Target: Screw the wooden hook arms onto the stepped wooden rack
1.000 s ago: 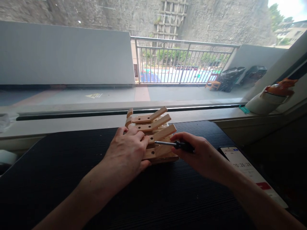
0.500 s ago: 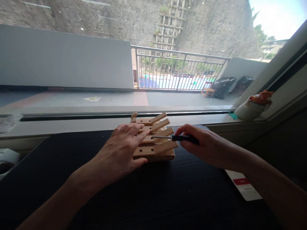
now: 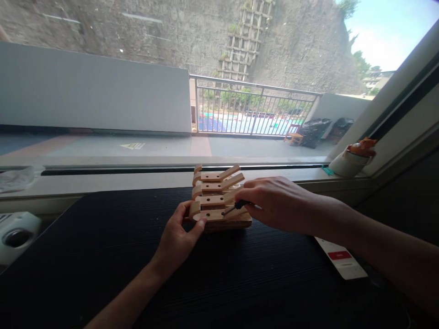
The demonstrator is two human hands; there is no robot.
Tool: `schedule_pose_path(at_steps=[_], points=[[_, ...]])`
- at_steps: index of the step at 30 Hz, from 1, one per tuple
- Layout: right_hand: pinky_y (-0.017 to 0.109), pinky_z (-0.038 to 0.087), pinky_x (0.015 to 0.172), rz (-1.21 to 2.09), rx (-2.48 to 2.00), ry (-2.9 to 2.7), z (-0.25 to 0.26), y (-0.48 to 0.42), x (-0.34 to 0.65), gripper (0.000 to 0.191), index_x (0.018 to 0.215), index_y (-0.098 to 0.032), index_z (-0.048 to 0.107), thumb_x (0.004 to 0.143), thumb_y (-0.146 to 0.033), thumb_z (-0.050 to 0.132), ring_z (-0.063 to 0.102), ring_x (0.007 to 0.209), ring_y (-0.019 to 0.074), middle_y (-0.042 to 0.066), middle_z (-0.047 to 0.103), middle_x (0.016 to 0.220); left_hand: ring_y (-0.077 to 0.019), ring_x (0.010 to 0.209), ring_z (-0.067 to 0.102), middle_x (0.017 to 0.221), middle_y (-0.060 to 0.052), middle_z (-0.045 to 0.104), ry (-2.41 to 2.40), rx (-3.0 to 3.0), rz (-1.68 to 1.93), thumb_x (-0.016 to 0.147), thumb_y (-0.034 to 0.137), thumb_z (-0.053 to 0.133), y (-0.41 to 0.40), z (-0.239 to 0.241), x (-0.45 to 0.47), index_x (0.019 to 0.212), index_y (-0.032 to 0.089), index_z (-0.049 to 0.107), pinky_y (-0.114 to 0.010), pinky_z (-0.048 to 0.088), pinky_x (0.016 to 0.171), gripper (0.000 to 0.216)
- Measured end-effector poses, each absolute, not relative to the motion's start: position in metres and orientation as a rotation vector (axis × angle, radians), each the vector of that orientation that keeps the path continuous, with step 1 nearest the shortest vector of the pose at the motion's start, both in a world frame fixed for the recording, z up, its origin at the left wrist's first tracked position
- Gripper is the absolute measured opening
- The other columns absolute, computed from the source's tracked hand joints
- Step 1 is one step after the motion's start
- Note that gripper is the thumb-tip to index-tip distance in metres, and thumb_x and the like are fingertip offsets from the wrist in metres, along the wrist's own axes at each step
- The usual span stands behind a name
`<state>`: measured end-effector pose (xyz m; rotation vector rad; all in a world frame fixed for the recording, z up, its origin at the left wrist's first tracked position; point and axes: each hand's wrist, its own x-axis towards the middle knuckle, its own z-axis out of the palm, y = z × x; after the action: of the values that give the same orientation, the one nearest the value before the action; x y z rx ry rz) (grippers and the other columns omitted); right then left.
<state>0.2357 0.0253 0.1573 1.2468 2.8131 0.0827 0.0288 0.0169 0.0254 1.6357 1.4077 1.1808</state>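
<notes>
On the black table sits a stack-like wooden rack (image 3: 214,200) made of several curved hook pieces, each with dark screw holes or screws. My left hand (image 3: 181,228) grips the near left end of the rack, thumb on the nearest wooden hook (image 3: 213,214) and fingers behind its curl. My right hand (image 3: 274,198) is closed round the dark handle of a screwdriver (image 3: 236,207). Its tip meets the right-hand screw of the nearest hook. The rack's right ends are partly hidden behind my right hand.
The black table (image 3: 130,256) reaches to a window sill (image 3: 154,183). A white card with a red band (image 3: 341,256) lies under my right forearm. At the sill's right stands a pale bottle with an orange top (image 3: 353,160); a white device (image 3: 18,237) is at far left.
My left hand has shifted from lying across the rack to holding its near left end. The screwdriver tip has moved from the second hook to the nearest one.
</notes>
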Motion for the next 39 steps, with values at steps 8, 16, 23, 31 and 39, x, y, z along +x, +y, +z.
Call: schedule_pose_path(at_steps=[8,16,23,31,39], points=[[0.025,0.031,0.063,0.085,0.938,2.957,0.156,0.034,0.233,0.017,0.079,-0.015,0.058,0.080,-0.008,0.042,0.048,0.071,0.0114,0.005,0.058,0.083,-0.0167,0.088,0.058,0.090,0.000,0.062,1.423,1.662,1.233,0.079,0.034,0.051,0.010,0.006,0.037,0.097,0.021,0.051,-0.026,0.044,0.078,0.022],[0.027,0.037,0.070,0.084,0.938,2.871,0.161,0.036,0.220,0.016,0.077,-0.012,0.059,0.079,-0.008,0.044,0.053,0.079,0.0148,0.008,0.059,0.081,-0.0165,0.085,0.057,0.087,0.001,0.061,1.447,1.689,1.247,0.081,0.033,0.048,0.006,0.005,0.039,0.095,0.021,0.052,-0.026,0.043,0.078,0.019],[0.030,0.039,0.073,-0.023,0.964,2.858,0.167,0.024,0.215,0.019,0.077,-0.010,0.063,0.077,-0.005,0.045,0.055,0.080,0.0171,0.010,0.062,0.081,-0.0162,0.083,0.057,0.086,0.001,0.062,1.420,1.705,1.249,0.080,0.031,0.048,0.004,0.007,0.039,0.093,0.021,0.055,-0.025,0.044,0.075,0.017],[0.026,0.035,0.053,0.142,1.134,2.644,0.164,0.031,0.199,0.014,0.073,-0.011,0.064,0.075,-0.013,0.050,0.059,0.064,0.0172,0.008,0.065,0.072,-0.0156,0.083,0.057,0.087,0.000,0.061,1.380,1.698,1.245,0.081,0.031,0.047,0.005,0.007,0.041,0.092,0.020,0.055,-0.025,0.044,0.076,0.017],[0.024,0.032,0.052,0.117,1.092,2.660,0.177,0.036,0.205,0.017,0.085,-0.014,0.064,0.072,-0.015,0.052,0.054,0.066,0.0137,0.006,0.065,0.079,-0.0176,0.084,0.059,0.088,0.000,0.063,1.421,1.684,1.252,0.080,0.036,0.047,0.004,0.006,0.039,0.096,0.020,0.056,-0.028,0.045,0.078,0.024]])
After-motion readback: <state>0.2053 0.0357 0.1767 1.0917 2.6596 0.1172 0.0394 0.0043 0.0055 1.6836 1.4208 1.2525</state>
